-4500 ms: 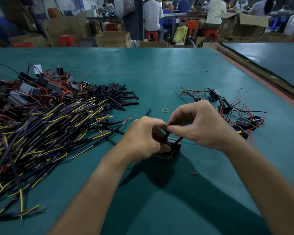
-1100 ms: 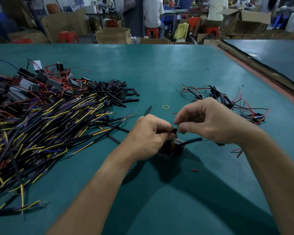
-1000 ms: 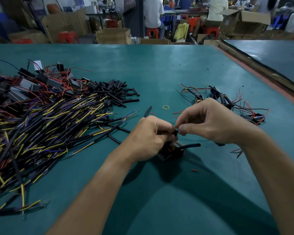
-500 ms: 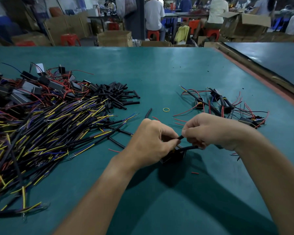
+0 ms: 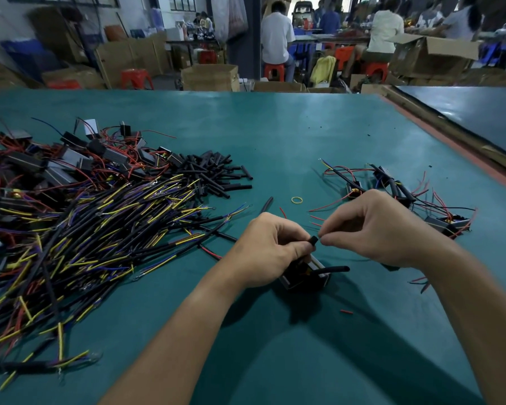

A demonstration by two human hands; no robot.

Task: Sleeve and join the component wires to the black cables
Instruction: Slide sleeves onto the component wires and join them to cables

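Sleeving step, mid-worktop [image 5: 275, 135]: my left hand [image 5: 270, 249] pinches the black sleeve [image 5: 314, 240] over the component [image 5: 304, 277], my right hand [image 5: 374, 229] pinches an apparent wire end; next, straight threading.

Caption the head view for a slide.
Left hand grips a black sleeve above a boxed component; right hand pinches a thin wire at the sleeve's tip.

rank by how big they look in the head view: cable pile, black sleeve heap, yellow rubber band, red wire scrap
1. cable pile, largest by far
2. black sleeve heap
3. yellow rubber band and red wire scrap: about alike, and the scrap lies nearer the camera, so unranked
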